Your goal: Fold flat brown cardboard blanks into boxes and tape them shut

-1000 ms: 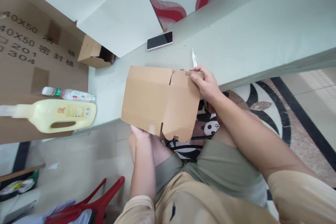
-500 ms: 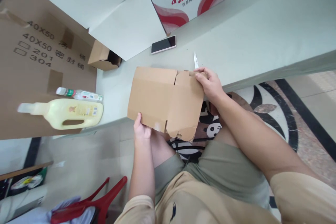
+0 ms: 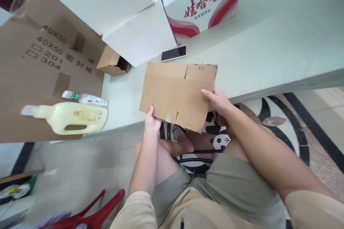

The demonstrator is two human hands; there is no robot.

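Observation:
Between my two hands I hold a creased piece of brown cardboard (image 3: 176, 93) with slits along its far and near edges, tilted over the table's front edge. My left hand (image 3: 152, 120) grips its near left corner, thumb on top. On the right side, my right hand (image 3: 219, 101) pinches the edge with the thumb on the upper face; its other fingers are hidden underneath. A phone (image 3: 173, 53) lies on the table just beyond the cardboard. The white object seen earlier beside the phone is now mostly covered by the cardboard.
A white and red carton (image 3: 204, 10) stands at the back. To the left are a small open cardboard box (image 3: 113, 62), a plastic bottle (image 3: 86, 98), a yellow jug (image 3: 77, 116) and a large brown carton (image 3: 40, 78). A red chair (image 3: 107, 207) is at lower left.
The cardboard has been flattened and shifted slightly right in view. My right hand has slid from its far right corner down to the middle of the right edge. My left hand keeps its grip.

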